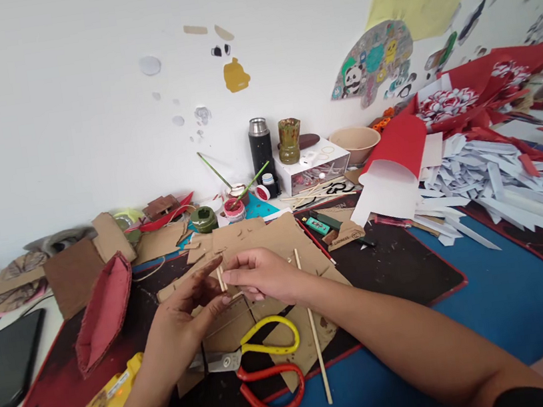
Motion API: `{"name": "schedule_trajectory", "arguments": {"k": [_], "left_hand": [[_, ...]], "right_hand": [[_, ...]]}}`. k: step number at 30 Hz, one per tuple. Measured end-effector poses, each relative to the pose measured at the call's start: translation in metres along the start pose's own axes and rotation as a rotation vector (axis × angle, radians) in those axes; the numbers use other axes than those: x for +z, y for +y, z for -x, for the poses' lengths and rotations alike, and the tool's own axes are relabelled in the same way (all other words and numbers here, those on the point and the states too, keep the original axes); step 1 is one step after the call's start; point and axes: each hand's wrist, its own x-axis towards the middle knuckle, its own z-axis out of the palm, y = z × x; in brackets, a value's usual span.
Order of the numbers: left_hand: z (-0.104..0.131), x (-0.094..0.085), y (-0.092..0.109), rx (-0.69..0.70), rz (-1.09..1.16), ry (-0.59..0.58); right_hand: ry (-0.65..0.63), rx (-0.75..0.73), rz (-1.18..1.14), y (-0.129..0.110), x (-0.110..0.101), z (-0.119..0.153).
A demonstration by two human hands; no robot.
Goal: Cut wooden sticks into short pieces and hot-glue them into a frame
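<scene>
Over the cardboard pieces (289, 329), my left hand (189, 306) holds a short wooden stick (221, 279) between thumb and fingertips. The fingers of my right hand (256, 274) are closed at the same stick from the right side. Just below the hands lie open scissors (230, 361) with one yellow and one red handle. A long wooden stick (314, 332) lies under my right forearm. The yellow glue gun (102, 406) rests on the mat beside my left forearm.
A pink-lined cardboard boat shape (104, 314) and black tablet (8, 365) are at left. Paint jars (204, 219), a black flask (261, 147) and a white box (314, 165) stand behind. White paper strips (490, 179) and red paper (397, 145) lie right.
</scene>
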Motion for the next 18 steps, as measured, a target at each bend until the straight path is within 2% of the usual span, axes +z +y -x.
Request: {"name": "schedule_trajectory", "arguments": {"k": [13,18], "left_hand": [[0.0008,0.0001,0.006,0.003,0.032,-0.002],[-0.0001,0.0003,0.0088,-0.024,0.126,-0.037]], "right_hand": [[0.011,-0.018,0.054,-0.001,0.0007,0.0011],[0.027,-0.042,0.09,-0.0035,0.0026,0.0022]]}}
